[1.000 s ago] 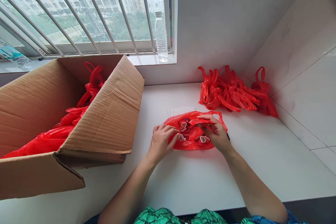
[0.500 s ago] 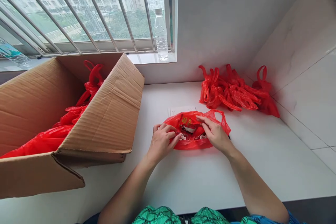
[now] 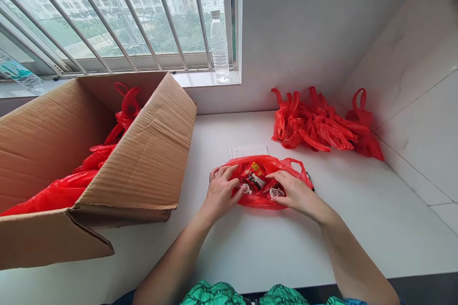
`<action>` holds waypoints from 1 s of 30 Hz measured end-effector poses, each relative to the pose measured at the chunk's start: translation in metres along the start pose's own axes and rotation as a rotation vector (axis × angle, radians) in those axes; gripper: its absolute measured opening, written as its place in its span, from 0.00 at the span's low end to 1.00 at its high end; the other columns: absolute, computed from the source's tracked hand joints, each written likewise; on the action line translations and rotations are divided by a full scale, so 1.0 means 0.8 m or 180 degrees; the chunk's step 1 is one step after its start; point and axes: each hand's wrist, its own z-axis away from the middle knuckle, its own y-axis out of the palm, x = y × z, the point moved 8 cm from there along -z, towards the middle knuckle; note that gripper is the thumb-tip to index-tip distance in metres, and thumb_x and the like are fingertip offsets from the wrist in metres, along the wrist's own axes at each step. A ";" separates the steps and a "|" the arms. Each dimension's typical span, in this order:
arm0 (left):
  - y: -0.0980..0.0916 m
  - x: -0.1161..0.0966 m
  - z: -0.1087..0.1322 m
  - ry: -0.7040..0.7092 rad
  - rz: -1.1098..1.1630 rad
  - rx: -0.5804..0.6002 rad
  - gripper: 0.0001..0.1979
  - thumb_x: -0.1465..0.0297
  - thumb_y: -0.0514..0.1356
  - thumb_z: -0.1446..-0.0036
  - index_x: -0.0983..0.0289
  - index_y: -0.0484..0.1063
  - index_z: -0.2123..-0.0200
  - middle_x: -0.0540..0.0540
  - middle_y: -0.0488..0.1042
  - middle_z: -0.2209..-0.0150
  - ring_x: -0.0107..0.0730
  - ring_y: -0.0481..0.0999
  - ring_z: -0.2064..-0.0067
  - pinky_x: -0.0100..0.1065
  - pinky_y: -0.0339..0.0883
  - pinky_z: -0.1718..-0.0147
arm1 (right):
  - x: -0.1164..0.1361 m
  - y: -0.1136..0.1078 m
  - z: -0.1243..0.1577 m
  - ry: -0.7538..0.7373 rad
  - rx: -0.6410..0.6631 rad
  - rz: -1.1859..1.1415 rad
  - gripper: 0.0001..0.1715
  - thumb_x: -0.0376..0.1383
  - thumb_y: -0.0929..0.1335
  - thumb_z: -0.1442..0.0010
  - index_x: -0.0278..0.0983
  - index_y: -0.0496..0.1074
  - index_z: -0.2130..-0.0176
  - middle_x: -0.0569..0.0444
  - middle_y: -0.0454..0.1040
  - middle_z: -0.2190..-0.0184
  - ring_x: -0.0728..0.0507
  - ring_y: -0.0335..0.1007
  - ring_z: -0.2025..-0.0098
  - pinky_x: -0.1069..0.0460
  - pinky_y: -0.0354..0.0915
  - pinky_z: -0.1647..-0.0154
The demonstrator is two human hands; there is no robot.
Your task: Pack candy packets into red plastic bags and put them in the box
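An opened red plastic bag point(image 3: 265, 204) lies on the white table with several small red packets point(image 3: 255, 176) showing inside its mouth. My left hand point(image 3: 222, 190) is at the bag's left rim, its fingers curled over the edge and closed on the plastic. At the right side of the opening is my right hand point(image 3: 291, 193), thumb and fingers apart around a packet with white lettering point(image 3: 277, 192); no firm grip shows. One bag handle loops up behind the right hand.
A large cardboard box point(image 3: 139, 152) with red bags point(image 3: 82, 183) inside stands at the left. Knotted red bags point(image 3: 315, 121) lie against the back wall at the right. A clear bottle point(image 3: 219, 47) stands on the windowsill, and a white card point(image 3: 249, 151) lies behind the bag.
My right hand has moved down toward the bag's near right side. The bag mouth is wider, and the packets show more clearly. My left hand has hardly moved.
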 end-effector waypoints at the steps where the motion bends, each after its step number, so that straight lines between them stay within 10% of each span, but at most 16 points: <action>1: 0.000 -0.001 0.000 -0.0003 0.0039 -0.0001 0.13 0.64 0.59 0.37 0.62 0.72 0.73 0.56 0.72 0.42 0.45 0.70 0.43 0.51 0.55 0.42 | 0.003 -0.001 -0.002 -0.0047 -0.0022 -0.0097 0.25 0.38 0.70 0.41 0.45 0.68 0.44 0.52 0.74 0.50 0.41 0.73 0.52 0.47 0.68 0.52; 9: 0.005 -0.011 0.000 0.0115 0.0451 0.0216 0.17 0.64 0.58 0.36 0.55 0.68 0.44 0.50 0.80 0.54 0.42 0.72 0.44 0.53 0.46 0.35 | -0.008 0.012 -0.030 0.0086 -0.0616 0.0312 0.16 0.37 0.59 0.30 0.40 0.71 0.49 0.50 0.79 0.55 0.41 0.76 0.53 0.47 0.66 0.55; 18: 0.005 -0.006 0.000 0.0098 0.0154 0.0156 0.11 0.62 0.56 0.34 0.56 0.75 0.52 0.51 0.82 0.61 0.41 0.75 0.51 0.52 0.53 0.39 | -0.018 0.011 -0.048 0.0829 -0.0895 0.0518 0.21 0.54 0.68 0.40 0.40 0.68 0.67 0.54 0.77 0.74 0.42 0.73 0.71 0.51 0.56 0.73; 30: 0.041 0.020 0.004 -0.0163 -0.0618 0.0247 0.32 0.56 0.58 0.37 0.60 0.59 0.33 0.67 0.61 0.34 0.52 0.61 0.34 0.56 0.50 0.35 | -0.016 0.006 -0.052 0.0781 -0.1010 0.0393 0.19 0.50 0.69 0.39 0.38 0.71 0.70 0.51 0.79 0.71 0.41 0.75 0.67 0.51 0.60 0.68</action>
